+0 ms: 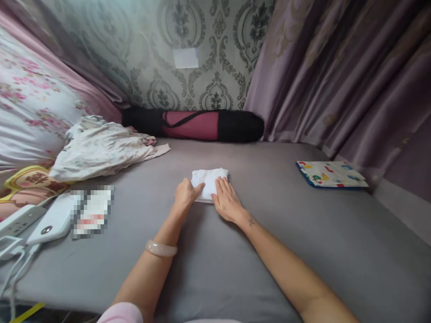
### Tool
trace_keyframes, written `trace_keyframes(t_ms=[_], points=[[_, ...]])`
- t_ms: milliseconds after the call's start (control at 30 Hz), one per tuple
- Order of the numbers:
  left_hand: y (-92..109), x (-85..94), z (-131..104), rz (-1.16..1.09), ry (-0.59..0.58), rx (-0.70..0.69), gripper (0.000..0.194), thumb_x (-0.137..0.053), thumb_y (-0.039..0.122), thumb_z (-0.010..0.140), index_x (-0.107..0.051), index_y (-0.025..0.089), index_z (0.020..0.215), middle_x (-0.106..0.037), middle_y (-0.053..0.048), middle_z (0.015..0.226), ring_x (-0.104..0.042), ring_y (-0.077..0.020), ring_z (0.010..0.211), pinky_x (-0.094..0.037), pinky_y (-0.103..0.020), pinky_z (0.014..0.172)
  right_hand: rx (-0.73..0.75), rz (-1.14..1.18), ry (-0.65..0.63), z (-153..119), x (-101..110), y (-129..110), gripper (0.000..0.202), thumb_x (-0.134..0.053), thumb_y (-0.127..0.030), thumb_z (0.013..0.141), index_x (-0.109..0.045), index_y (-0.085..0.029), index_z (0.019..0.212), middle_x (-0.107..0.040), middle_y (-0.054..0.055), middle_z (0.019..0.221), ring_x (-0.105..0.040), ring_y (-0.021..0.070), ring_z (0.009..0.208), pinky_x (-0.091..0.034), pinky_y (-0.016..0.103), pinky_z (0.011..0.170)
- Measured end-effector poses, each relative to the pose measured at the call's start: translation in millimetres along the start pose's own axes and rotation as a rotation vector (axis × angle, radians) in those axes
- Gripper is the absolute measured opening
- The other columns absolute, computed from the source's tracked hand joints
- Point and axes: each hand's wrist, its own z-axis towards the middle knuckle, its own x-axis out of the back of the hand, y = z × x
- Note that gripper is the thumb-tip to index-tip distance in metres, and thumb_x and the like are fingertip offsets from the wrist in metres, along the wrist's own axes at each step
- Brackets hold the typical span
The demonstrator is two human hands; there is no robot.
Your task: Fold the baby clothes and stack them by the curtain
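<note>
A small white cloth (209,183), folded into a compact rectangle, lies flat on the grey bed sheet in the middle of the view. At its left edge is my left hand (186,193), with the thumb over the top and the other fingers curled at the side, pinching it. My right hand (227,199) rests flat on the cloth's right part, fingers stretched out and pointing away from me. The underside of the cloth and the tips of my left fingers are hidden.
A black and maroon roll bag (191,125) lies along the wall. To the left are a crumpled patterned cloth (104,146), a white power bank (55,224) and a power strip (22,220) with cables. A folded colourful-print item (332,174) sits at right.
</note>
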Motion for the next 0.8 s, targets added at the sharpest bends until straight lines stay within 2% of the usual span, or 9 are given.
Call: trace_keyframes(t_ms=[167, 267, 333, 433, 533, 700, 800], points=[[2.0, 4.1, 12.1, 0.057, -0.066, -0.012, 0.048, -0.057, 0.061, 0.077, -0.062, 0.014, 0.087, -0.070, -0.019, 0.096, -0.067, -0.0313, 0.093, -0.044, -0.030, 0.067, -0.008, 0.043, 0.025, 0.5, -0.4, -1.2, 0.063, -0.030, -0.036, 0.097, -0.028, 0.000, 0.149, -0.021, 0.017, 0.157, -0.012, 0.0269, 0.147, -0.014, 0.042, 0.118], [2.4, 5.1, 16.8, 0.029, -0.119, 0.013, 0.045, -0.060, 0.061, 0.073, -0.059, 0.017, 0.067, -0.067, -0.011, 0.070, -0.066, -0.0258, 0.074, -0.039, -0.027, 0.056, 0.000, 0.081, 0.032, -0.4, -0.1, 0.8, 0.062, -0.031, -0.036, 0.098, -0.028, -0.001, 0.149, -0.020, 0.016, 0.158, -0.011, 0.0268, 0.147, -0.012, 0.042, 0.118], [2.7, 5.3, 17.8, -0.088, -0.154, 0.069, 0.044, -0.064, 0.059, 0.068, -0.055, 0.018, 0.058, -0.058, -0.004, 0.054, -0.060, -0.0201, 0.060, -0.034, -0.025, 0.050, 0.003, 0.114, 0.037, -1.3, -0.8, 3.1, 0.062, -0.031, -0.036, 0.098, -0.029, -0.002, 0.149, -0.020, 0.016, 0.158, -0.011, 0.0265, 0.147, -0.011, 0.043, 0.118], [4.0, 6.0, 16.9, -0.343, -0.204, 0.135, 0.042, -0.071, 0.054, 0.059, -0.051, 0.018, 0.054, -0.045, 0.004, 0.044, -0.046, -0.0120, 0.046, -0.028, -0.023, 0.045, 0.021, 0.197, 0.031, -1.3, -1.6, 8.4, 0.060, -0.030, -0.038, 0.098, -0.031, -0.004, 0.148, -0.022, 0.015, 0.157, -0.011, 0.0260, 0.147, -0.010, 0.044, 0.118], [7.3, 7.8, 15.2, -0.527, -0.259, 0.139, 0.039, -0.075, 0.049, 0.052, -0.053, 0.017, 0.056, -0.045, 0.005, 0.044, -0.042, -0.0093, 0.044, -0.027, -0.022, 0.044, 0.014, 0.349, 0.061, 2.8, -0.5, 18.5, 0.059, -0.025, -0.041, 0.099, -0.035, -0.009, 0.147, -0.029, 0.013, 0.156, -0.017, 0.0244, 0.146, -0.012, 0.046, 0.118], [14.9, 12.9, 13.2, -0.615, -0.227, 0.152, 0.032, -0.077, 0.040, 0.050, -0.059, 0.015, 0.058, -0.051, 0.003, 0.046, -0.047, -0.0107, 0.048, -0.030, -0.021, 0.045, -0.222, 0.734, 0.289, 18.8, 4.3, 49.1, 0.064, -0.019, -0.052, 0.097, -0.047, -0.014, 0.140, -0.047, 0.013, 0.145, -0.038, 0.0211, 0.137, -0.026, 0.037, 0.115], [21.3, 17.6, 13.2, -0.727, -0.273, 0.165, 0.035, -0.080, 0.037, 0.048, -0.064, 0.014, 0.069, -0.063, 0.000, 0.057, -0.057, -0.0144, 0.056, -0.039, -0.022, 0.049, -0.410, 0.977, 0.328, 27.8, 5.4, 69.0, 0.068, -0.021, -0.059, 0.095, -0.052, -0.015, 0.135, -0.051, 0.014, 0.141, -0.043, 0.0228, 0.134, -0.029, 0.039, 0.113]])
